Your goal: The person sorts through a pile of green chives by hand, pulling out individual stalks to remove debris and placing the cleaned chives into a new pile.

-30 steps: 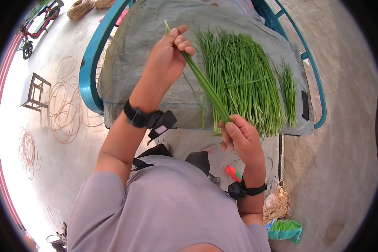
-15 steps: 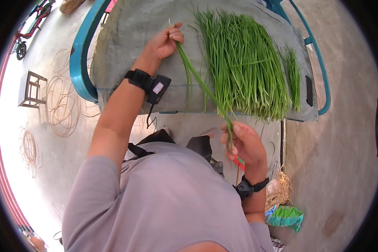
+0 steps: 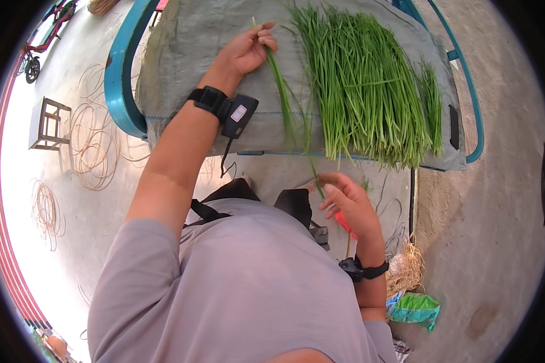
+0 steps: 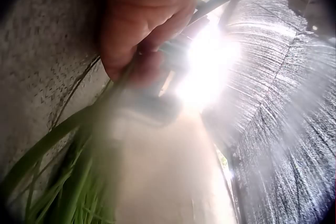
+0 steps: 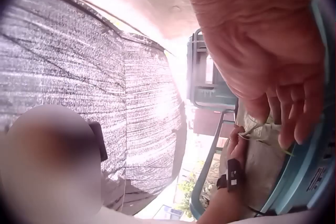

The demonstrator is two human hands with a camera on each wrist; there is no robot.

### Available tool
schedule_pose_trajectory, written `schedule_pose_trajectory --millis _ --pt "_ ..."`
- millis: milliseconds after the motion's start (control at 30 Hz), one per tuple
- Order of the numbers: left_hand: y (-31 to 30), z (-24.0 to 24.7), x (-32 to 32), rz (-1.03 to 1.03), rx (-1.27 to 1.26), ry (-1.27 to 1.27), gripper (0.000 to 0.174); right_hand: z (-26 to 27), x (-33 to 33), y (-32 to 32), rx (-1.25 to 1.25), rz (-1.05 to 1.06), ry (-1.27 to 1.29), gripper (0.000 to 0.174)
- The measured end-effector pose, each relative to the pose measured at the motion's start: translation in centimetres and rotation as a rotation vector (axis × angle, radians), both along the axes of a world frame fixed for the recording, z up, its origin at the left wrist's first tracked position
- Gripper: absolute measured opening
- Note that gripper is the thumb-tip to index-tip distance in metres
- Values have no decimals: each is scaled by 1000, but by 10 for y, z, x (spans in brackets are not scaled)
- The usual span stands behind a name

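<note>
Up over the left part of the grey sheet, my left hand (image 3: 247,51) pinches a thin bunch of green chives (image 3: 278,75) near one end, and the rest dangles toward the sheet's front edge. Those chives (image 4: 68,129) also run down from the fingertips in the left wrist view. My right hand (image 3: 352,202) is in front of that edge, its fingers loosely spread. A thin chive blade (image 3: 317,180) passes right at its fingertips. In the right wrist view the right hand (image 5: 262,50) shows relaxed fingers with a green tip just below them.
A broad pile of chives (image 3: 369,91) covers the sheet's right half, with a small chive bunch (image 3: 430,103) beside it. A dark flat object (image 3: 454,127) lies near the blue metal rail (image 3: 475,121). On the floor are a stool (image 3: 51,124) and a green bag (image 3: 415,310).
The bunch stretched between both hands now hangs from the left hand. My right hand has loosened its grip on the lower end, and the bunch looks thinner. The view has shifted slightly.
</note>
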State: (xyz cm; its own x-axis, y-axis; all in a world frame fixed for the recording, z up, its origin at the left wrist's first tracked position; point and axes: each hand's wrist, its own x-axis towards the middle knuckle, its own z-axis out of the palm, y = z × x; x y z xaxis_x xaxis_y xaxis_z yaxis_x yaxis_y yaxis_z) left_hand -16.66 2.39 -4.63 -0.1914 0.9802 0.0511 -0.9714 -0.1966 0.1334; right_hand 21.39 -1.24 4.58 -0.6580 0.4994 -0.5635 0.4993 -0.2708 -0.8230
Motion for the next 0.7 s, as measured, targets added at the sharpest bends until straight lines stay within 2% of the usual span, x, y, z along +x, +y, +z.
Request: schedule_pose_trajectory --millis 67,167,267,467,567,700 --pt "1 -1 1 6 -5 26 26 -3 1 -3 159 52 -61 33" --pt "2 -2 0 7 -1 53 25 -7 1 -4 128 122 -84 33" --pt "2 -2 1 15 5 98 25 -14 -11 -7 -13 247 -109 31" --pt "1 -1 5 40 3 127 25 -38 -38 -7 -256 -15 -41 34" --pt "2 -1 3 44 1 142 26 -57 -46 -6 -325 -40 -3 29" --pt "3 -1 4 47 5 145 26 -62 -47 -10 -193 -16 71 18"
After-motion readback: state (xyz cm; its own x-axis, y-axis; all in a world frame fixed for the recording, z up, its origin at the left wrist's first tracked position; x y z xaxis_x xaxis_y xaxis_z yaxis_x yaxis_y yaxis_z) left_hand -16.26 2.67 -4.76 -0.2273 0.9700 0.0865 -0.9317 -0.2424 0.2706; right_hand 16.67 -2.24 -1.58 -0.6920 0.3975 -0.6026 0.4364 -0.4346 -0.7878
